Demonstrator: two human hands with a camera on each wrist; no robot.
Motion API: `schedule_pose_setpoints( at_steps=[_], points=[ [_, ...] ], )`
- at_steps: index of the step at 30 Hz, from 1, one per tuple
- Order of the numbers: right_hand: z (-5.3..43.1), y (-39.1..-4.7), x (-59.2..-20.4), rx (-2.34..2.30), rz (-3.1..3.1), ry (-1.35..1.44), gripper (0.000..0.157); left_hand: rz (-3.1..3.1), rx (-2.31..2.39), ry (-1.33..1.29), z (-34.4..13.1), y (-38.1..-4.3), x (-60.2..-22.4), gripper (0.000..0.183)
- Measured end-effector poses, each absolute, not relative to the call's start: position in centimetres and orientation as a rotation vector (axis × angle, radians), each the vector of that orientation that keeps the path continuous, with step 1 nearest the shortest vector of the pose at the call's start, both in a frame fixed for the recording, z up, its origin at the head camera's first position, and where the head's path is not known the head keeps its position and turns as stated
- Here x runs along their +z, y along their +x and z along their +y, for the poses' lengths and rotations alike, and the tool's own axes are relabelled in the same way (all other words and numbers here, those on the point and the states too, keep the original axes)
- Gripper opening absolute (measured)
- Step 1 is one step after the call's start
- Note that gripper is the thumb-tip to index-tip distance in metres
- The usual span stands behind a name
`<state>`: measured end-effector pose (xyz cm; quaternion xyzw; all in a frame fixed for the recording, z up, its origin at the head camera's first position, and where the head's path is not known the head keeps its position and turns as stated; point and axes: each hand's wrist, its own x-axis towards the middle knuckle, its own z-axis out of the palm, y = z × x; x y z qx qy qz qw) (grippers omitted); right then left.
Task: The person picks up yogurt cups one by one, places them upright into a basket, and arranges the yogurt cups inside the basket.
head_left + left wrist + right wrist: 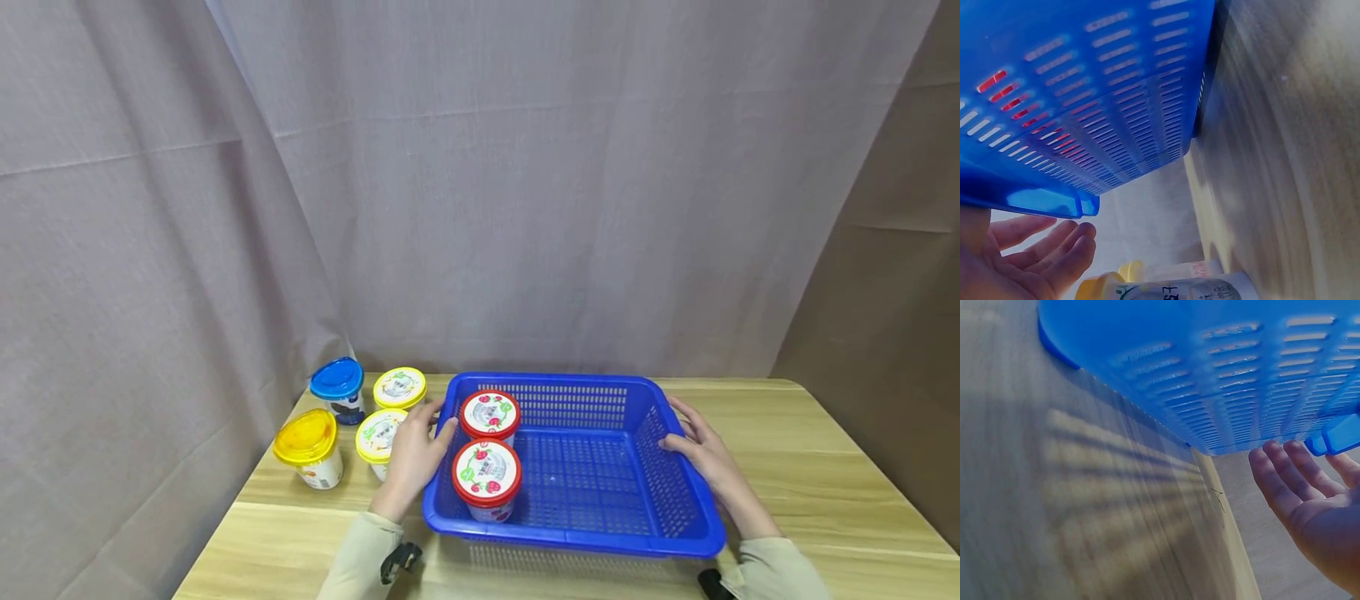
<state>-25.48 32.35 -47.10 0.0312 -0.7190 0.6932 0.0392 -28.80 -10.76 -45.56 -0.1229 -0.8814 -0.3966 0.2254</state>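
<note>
A blue plastic basket (577,542) with slotted sides lies between both hands on the wooden table. The left hand (414,454) grips its left rim, thumb over the top edge and fingers beneath on the outer side. On the opposite side, the right hand (708,458) holds the right rim the same way, its fingers (1272,481) stretched under the lip in the right wrist view. Inside, at the left end, two tubs with red-rimmed, berry-printed lids stand upright: a rear tub (490,414) and a front tub (487,472).
Left of the basket, close to the left hand, stand two tubs with yellow-rimmed white lids, one behind (400,387) the other (378,433). Farther left are a blue-lidded tub (337,379) and a yellow-lidded tub (306,437). A grey curtain (525,208) hangs behind the table.
</note>
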Motion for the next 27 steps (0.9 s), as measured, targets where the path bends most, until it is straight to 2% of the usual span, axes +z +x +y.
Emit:
schedule_pose_setpoints(
  at_steps=[12, 27],
  points=[
    [32.5, -25.8, -47.6, 2.049, -2.265, 0.05, 0.071, -2.35, -0.967, -0.398, -11.0, -28.5, -44.5, 0.03],
    [32.3, -25.5, -47.3, 2.107, -2.236, 0.053, 0.071, -2.357, -0.948, -0.413, -12.0, -27.8, -42.7, 0.028]
  ],
)
